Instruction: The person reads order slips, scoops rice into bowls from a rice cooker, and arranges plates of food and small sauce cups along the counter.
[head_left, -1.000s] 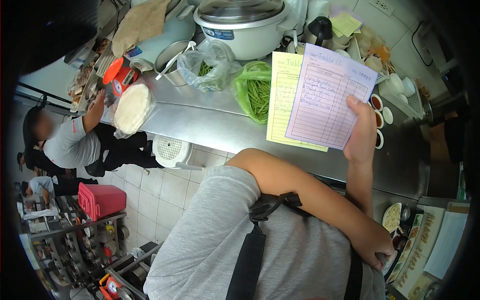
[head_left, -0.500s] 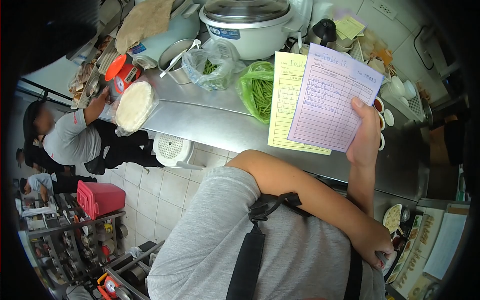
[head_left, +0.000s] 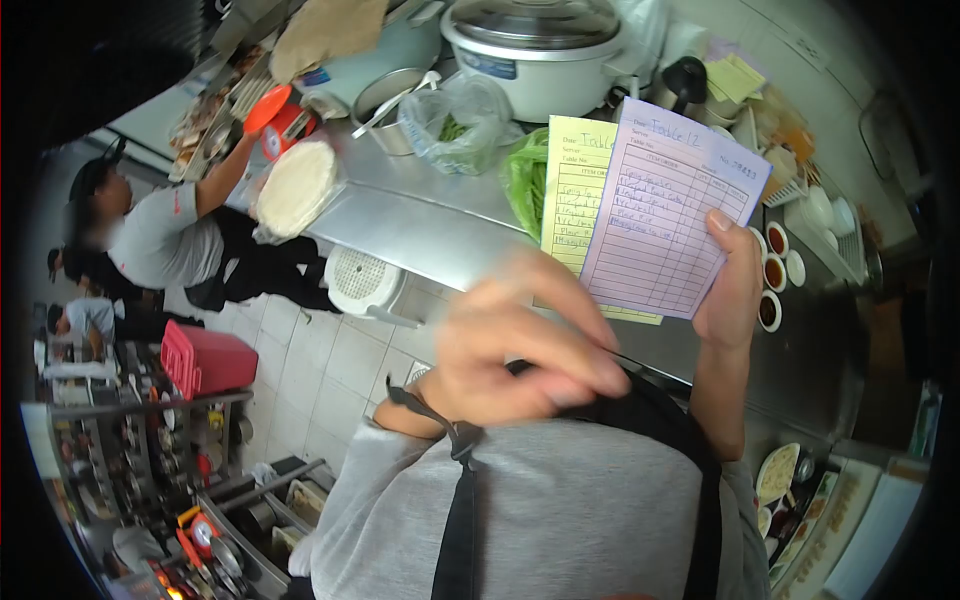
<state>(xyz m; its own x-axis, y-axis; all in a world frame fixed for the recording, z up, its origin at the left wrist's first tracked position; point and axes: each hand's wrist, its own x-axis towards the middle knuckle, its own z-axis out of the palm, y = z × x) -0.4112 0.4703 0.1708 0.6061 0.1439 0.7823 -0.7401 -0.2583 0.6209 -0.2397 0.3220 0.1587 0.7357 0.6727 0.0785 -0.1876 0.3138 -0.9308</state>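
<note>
My right hand (head_left: pixel 732 285) grips two paper order slips, held up over the steel counter. The purple slip (head_left: pixel 660 220) lies in front, with handwriting and a printed grid; my thumb presses on its right edge. Behind it, the yellow slip (head_left: pixel 565 210) shows only along its left and bottom sides. My left hand (head_left: pixel 520 350) is smeared by motion in front of my chest, just below the slips. Its fingers look bent, but what they hold, if anything, cannot be made out. A green bag of green vegetables (head_left: pixel 525 185) sits partly hidden left of the yellow slip.
Along the steel counter (head_left: pixel 400 235) stand a rice cooker (head_left: pixel 535 75), a metal pot (head_left: pixel 385 100), a clear bag (head_left: pixel 460 125) and stacked white wrappers (head_left: pixel 297 188). Small sauce cups (head_left: pixel 773 272) are at right. A co-worker (head_left: pixel 165 240) reaches toward a red scale (head_left: pixel 285 130). A white stool (head_left: pixel 365 280) stands below.
My left hand has swung from the lower right, near my right elbow, to in front of my chest. My right hand still holds the slips. The view has shifted slightly.
</note>
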